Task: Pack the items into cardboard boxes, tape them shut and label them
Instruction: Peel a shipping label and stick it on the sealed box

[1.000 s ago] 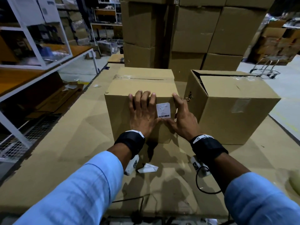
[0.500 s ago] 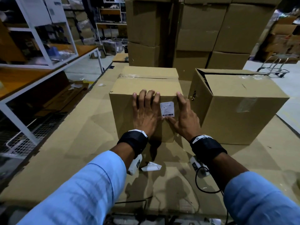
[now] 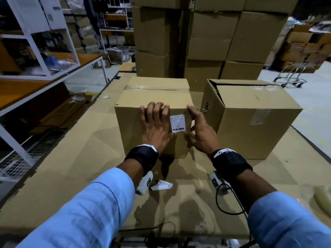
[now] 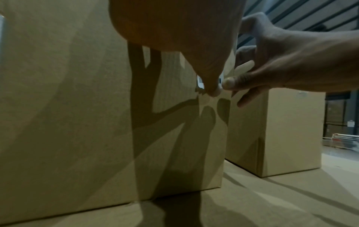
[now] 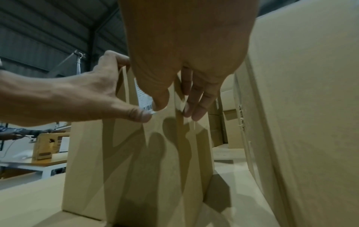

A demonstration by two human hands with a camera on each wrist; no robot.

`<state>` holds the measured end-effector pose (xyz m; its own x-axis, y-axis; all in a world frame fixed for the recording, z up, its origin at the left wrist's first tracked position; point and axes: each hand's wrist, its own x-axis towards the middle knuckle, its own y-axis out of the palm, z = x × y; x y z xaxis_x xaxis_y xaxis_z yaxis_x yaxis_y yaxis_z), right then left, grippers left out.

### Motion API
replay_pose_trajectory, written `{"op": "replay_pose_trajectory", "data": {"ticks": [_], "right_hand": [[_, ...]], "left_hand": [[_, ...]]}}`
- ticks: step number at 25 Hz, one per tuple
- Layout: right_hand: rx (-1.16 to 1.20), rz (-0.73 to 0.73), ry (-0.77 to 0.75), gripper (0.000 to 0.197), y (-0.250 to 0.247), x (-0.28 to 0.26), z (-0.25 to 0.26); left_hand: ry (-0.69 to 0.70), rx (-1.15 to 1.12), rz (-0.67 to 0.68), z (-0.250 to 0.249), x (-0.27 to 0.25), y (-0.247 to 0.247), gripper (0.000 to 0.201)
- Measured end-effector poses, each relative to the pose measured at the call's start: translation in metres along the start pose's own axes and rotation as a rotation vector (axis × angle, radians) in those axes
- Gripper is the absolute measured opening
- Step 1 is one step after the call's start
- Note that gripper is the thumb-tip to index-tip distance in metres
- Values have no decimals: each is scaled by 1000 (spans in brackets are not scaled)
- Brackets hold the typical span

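Stacked brown cartons [image 3: 206, 33] wall off the cardboard-covered worktable [image 3: 75, 167]; my left hand [image 3: 155, 129] and right hand [image 3: 200, 135] press flat-fingered beside the white barcode label [image 3: 177, 123] on the taped brown cardboard box [image 3: 130, 126].

Both arms reach forward, sleeves pushed back, a dark band on each wrist. The left hand [image 3: 155, 126] lies flat, fingers straight and pointing up. The right hand [image 3: 200, 131] is spread, index finger extended, thumb tip meeting the left thumb.
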<state>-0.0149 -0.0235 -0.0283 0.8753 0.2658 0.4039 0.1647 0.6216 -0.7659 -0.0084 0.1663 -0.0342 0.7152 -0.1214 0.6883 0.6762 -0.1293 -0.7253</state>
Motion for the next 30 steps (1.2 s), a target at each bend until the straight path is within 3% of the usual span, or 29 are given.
{"op": "replay_pose_trajectory", "data": {"ticks": [10, 18, 23, 26, 28, 30], "right_hand": [[-116, -161, -89, 53, -5, 17, 4], [-192, -284, -197, 34, -14, 38, 15], [-253, -282, -206, 26, -19, 39, 16], [-175, -287, -206, 28, -19, 33, 13], [-113, -253, -217, 37, -17, 30, 7], [-126, -202, -195, 50, -11, 27, 3]], "left_hand": [[-25, 11, -22, -3, 4, 4, 115], [-53, 12, -10, -4, 6, -1, 120], [-67, 17, 3, -6, 8, -2, 117], [-49, 6, 24, -4, 6, -7, 115], [-42, -6, 61, 0, 6, -15, 103], [-61, 6, 70, 1, 11, -25, 77]]}}
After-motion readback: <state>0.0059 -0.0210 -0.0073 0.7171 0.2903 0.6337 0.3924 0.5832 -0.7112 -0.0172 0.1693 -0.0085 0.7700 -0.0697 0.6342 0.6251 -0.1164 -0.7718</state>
